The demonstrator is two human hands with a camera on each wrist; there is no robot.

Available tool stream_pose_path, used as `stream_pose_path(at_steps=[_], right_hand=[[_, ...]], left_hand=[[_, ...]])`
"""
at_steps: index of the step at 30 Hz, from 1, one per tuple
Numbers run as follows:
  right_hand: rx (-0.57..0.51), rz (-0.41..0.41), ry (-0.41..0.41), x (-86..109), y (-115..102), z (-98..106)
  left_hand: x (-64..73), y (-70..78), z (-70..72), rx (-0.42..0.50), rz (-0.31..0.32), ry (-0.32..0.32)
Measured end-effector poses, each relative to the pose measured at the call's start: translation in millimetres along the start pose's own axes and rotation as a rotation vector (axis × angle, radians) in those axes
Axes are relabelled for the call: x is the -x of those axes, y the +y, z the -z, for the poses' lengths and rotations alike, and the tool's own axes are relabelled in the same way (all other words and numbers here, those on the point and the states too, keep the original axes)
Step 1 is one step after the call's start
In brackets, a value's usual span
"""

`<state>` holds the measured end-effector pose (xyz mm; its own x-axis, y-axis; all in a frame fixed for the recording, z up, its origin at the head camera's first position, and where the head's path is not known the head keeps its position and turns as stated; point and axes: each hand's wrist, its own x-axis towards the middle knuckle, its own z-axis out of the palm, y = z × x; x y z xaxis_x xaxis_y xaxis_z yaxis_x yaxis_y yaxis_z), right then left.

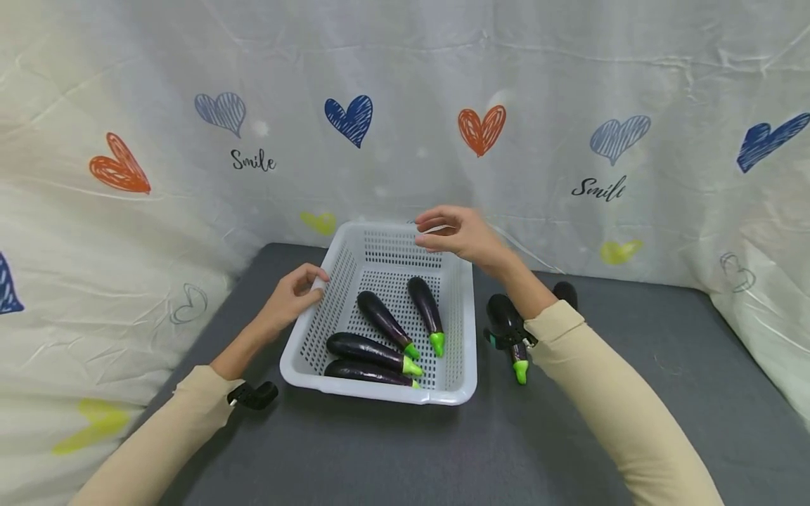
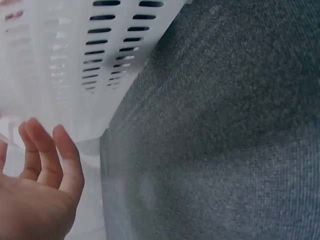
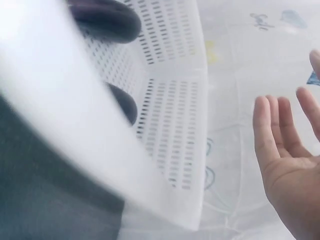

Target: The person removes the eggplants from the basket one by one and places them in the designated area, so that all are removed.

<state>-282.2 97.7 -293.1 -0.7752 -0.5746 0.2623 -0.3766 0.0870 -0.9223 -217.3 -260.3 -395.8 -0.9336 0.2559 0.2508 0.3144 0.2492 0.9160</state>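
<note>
At the basket (image 1: 380, 393), the left hand (image 1: 292, 296), fingers loosely spread, probably steadies it; near its far edge, the right hand (image 1: 460, 236) has empty, parted fingers; inside, four eggplants (image 1: 365, 348) lie, apparently kept from rolling.

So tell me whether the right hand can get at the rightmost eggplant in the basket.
Probably yes: the right hand looks empty near the far rim of the open-topped basket, and nothing covers the rightmost eggplant.

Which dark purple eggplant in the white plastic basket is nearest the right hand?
The rightmost glossy, green-capped purple eggplant in the basket; the other three eggplants lie left of it, farther from the right hand.
</note>
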Motion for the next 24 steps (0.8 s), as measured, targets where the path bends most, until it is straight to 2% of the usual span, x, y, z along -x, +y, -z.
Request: stream_pose_path(at_steps=[5,10,15,19,24], right_hand=[[-0.041,-0.023,-0.067,-19.9,8,-15],[-0.07,-0.056,-0.097,-36.6,14,-34],[-0.112,-0.104,-0.14,-47.6,27,-53],[-0.039,-0.142,-0.176,-49.9,39,-63],[0.109,-0.161,-0.237,-49.7,51,-69]], left_hand=[[1.5,-8.5,7.2,0.052,0.051,-0.041],[3.3,-13.2,15.0,0.132,0.116,-0.088],[2.2,-12.9,23.9,0.102,0.11,-0.128],[0.4,-11.1,27.9,0.077,0.085,-0.17],[-1.1,-9.7,28.6,0.067,0.086,-0.179]])
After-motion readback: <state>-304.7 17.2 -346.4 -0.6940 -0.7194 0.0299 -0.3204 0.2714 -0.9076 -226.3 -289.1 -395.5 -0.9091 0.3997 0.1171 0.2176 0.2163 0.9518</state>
